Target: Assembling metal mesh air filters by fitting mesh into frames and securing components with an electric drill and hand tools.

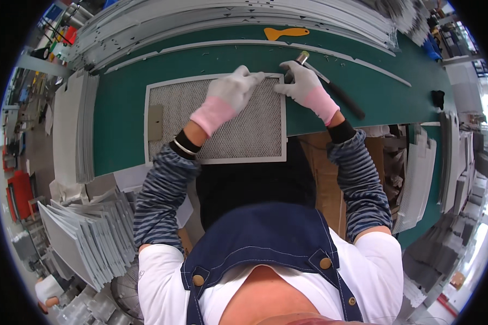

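A rectangular filter panel (pixel 216 161) with a pale metal frame and grey mesh lies flat on the green bench. My left hand (pixel 230 93), in a white glove with a pink cuff, rests over its upper part. Its fingers are curled, one reaching along the far edge; whatever they may hold is hidden. My right hand (pixel 307 91), gloved alike, is at the far right corner, thumb touching the frame and fingers apart. Beside and partly under it lies a hammer (pixel 346 100) with a black handle. A tan plate (pixel 155 123) sits at the panel's left side.
A yellow scraper (pixel 286 33) and a long thin metal strip (pixel 217 43) lie farther back on the green bench (pixel 119 130). Long metal profiles (pixel 190 24) are stacked behind. Panels stand at the left (pixel 73 130), lower left (pixel 87 238) and right (pixel 417 179).
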Demonstrator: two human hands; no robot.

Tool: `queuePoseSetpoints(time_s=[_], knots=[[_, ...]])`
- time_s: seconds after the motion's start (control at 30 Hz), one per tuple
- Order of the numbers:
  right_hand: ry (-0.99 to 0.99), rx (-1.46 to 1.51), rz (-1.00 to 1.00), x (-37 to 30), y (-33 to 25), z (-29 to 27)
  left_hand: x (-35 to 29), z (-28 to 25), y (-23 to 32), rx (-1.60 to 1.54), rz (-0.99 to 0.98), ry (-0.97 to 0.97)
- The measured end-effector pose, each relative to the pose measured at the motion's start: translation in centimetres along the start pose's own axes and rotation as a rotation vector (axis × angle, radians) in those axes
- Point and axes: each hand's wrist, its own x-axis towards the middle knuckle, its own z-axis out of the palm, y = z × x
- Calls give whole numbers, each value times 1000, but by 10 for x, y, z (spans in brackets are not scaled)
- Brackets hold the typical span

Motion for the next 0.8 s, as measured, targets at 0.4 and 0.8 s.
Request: queuePoseSetpoints(time_s=[0.4,0.8], knots=[[27,-75,-68,-1,14,4,7,32,2,134,125,-23],[-62,-221,-67,7,-7,3,-33,-30,-61,366,114,-22]])
